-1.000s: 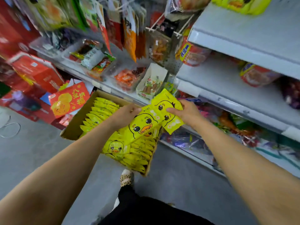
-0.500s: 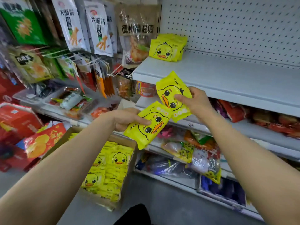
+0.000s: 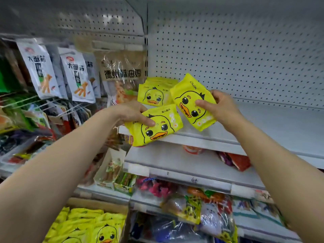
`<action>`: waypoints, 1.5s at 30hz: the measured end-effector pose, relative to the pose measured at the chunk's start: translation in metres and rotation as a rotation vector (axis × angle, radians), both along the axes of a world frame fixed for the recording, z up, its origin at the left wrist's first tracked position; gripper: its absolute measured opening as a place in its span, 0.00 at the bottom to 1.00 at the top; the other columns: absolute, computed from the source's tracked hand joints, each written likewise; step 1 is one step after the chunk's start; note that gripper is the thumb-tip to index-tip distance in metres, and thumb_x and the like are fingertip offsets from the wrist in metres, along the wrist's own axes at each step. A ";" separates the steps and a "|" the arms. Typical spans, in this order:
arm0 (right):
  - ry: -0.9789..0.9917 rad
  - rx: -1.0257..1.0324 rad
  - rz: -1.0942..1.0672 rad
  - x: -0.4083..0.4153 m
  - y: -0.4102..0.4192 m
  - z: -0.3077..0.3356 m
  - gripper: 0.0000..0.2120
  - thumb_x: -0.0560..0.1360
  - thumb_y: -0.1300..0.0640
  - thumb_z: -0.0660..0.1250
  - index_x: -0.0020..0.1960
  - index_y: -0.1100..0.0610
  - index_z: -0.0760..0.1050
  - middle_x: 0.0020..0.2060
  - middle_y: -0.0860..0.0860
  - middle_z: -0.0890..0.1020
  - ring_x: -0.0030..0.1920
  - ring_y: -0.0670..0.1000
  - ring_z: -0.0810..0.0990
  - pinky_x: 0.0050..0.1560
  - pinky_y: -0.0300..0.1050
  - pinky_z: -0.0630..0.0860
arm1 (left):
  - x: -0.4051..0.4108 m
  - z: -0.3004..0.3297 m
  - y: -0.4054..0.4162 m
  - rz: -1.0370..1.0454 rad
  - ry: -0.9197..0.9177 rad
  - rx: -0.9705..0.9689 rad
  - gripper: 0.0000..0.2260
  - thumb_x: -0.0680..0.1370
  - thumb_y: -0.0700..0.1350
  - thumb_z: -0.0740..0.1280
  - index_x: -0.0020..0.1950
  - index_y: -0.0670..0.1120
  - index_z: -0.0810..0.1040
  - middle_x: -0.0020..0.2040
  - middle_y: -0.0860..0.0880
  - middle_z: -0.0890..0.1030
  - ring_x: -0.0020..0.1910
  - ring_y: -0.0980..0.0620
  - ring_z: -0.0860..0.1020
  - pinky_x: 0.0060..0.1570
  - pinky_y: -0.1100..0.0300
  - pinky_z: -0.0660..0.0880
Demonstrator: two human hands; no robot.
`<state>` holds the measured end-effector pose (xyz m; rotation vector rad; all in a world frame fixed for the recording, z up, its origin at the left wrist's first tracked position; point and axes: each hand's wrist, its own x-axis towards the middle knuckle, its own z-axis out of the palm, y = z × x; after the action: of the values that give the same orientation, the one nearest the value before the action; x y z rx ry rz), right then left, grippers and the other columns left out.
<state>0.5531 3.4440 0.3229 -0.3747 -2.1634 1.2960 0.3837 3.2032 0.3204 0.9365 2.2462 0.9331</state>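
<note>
My left hand (image 3: 130,112) grips a yellow duck-face packet (image 3: 157,127) by its upper left corner, held at the front edge of the upper white shelf (image 3: 263,123). My right hand (image 3: 219,106) grips a second yellow duck packet (image 3: 189,102), tilted, just above that shelf. Behind both, a small stack of the same duck packets (image 3: 154,93) stands on the shelf's left end against the pegboard. A cardboard box (image 3: 98,205) holding several more duck packets (image 3: 87,227) sits low at the bottom left.
The white pegboard wall (image 3: 236,58) backs the upper shelf. Snack bags (image 3: 78,78) hang on hooks to the left. Lower shelves (image 3: 184,165) hold red and mixed snack packs (image 3: 236,161). Trays of goods line the left racks.
Both hands have risen from the box to the upper shelf, each carrying a duck packet. The view has tilted up, and the packets now reach the shelf near the stack.
</note>
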 end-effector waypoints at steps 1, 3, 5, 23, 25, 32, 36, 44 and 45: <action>0.001 0.021 -0.004 -0.008 0.005 0.005 0.07 0.71 0.55 0.76 0.44 0.51 0.78 0.38 0.46 0.83 0.34 0.39 0.80 0.33 0.34 0.75 | -0.015 0.004 0.006 -0.004 0.031 -0.014 0.07 0.69 0.45 0.77 0.45 0.49 0.83 0.38 0.54 0.85 0.36 0.58 0.83 0.35 0.66 0.78; -0.005 0.055 -0.012 -0.023 0.015 0.012 0.08 0.70 0.56 0.77 0.46 0.53 0.79 0.38 0.48 0.83 0.33 0.39 0.80 0.33 0.33 0.75 | -0.045 0.007 0.019 -0.013 0.045 -0.052 0.12 0.65 0.49 0.79 0.45 0.49 0.84 0.44 0.50 0.86 0.43 0.54 0.84 0.46 0.58 0.81; -0.024 0.067 -0.024 -0.039 0.024 0.015 0.10 0.69 0.55 0.77 0.47 0.54 0.80 0.39 0.49 0.84 0.36 0.44 0.82 0.38 0.39 0.78 | -0.072 0.008 0.033 -0.019 0.092 -0.125 0.21 0.61 0.54 0.81 0.50 0.48 0.84 0.49 0.50 0.85 0.51 0.49 0.82 0.58 0.52 0.77; -0.101 0.108 -0.082 -0.119 0.052 0.022 0.12 0.68 0.51 0.78 0.47 0.55 0.82 0.40 0.52 0.86 0.42 0.54 0.86 0.44 0.52 0.81 | -0.172 0.014 0.110 -0.150 0.705 -0.190 0.30 0.67 0.53 0.78 0.64 0.46 0.72 0.60 0.47 0.76 0.52 0.50 0.71 0.43 0.60 0.66; -0.109 0.095 -0.077 -0.124 0.053 0.022 0.11 0.68 0.51 0.78 0.48 0.54 0.82 0.40 0.51 0.86 0.42 0.52 0.86 0.45 0.51 0.82 | -0.178 0.009 0.110 -0.148 0.703 -0.144 0.29 0.66 0.53 0.79 0.62 0.47 0.73 0.59 0.48 0.76 0.51 0.51 0.71 0.43 0.59 0.67; -0.136 0.089 -0.035 -0.141 0.053 0.018 0.11 0.67 0.50 0.79 0.47 0.53 0.83 0.40 0.50 0.86 0.41 0.51 0.86 0.44 0.48 0.82 | -0.183 -0.004 0.098 -0.168 0.790 0.031 0.27 0.64 0.55 0.79 0.57 0.50 0.74 0.52 0.51 0.74 0.56 0.51 0.70 0.54 0.54 0.71; -0.168 0.097 0.035 -0.151 0.044 0.019 0.10 0.67 0.52 0.79 0.46 0.51 0.83 0.39 0.50 0.86 0.39 0.48 0.85 0.39 0.42 0.79 | -0.188 -0.017 0.090 -0.135 0.842 0.096 0.28 0.65 0.58 0.78 0.59 0.48 0.74 0.54 0.51 0.72 0.58 0.53 0.67 0.56 0.55 0.70; -0.264 0.176 0.171 -0.178 0.014 0.009 0.07 0.66 0.52 0.80 0.39 0.50 0.83 0.35 0.48 0.84 0.36 0.45 0.81 0.44 0.45 0.78 | -0.172 0.015 0.068 -0.006 0.535 0.501 0.11 0.80 0.52 0.65 0.58 0.48 0.78 0.51 0.55 0.79 0.47 0.64 0.76 0.49 0.66 0.72; -0.271 0.191 0.183 -0.183 0.008 0.006 0.07 0.65 0.52 0.80 0.38 0.51 0.83 0.33 0.48 0.83 0.35 0.44 0.80 0.43 0.44 0.76 | -0.168 0.020 0.066 -0.073 0.550 0.467 0.14 0.77 0.54 0.67 0.58 0.49 0.78 0.52 0.55 0.79 0.47 0.66 0.76 0.50 0.67 0.72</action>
<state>0.3697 3.4523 0.3287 -0.2934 -2.5773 1.1746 0.2162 3.2687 0.3406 1.6377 2.4458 1.3256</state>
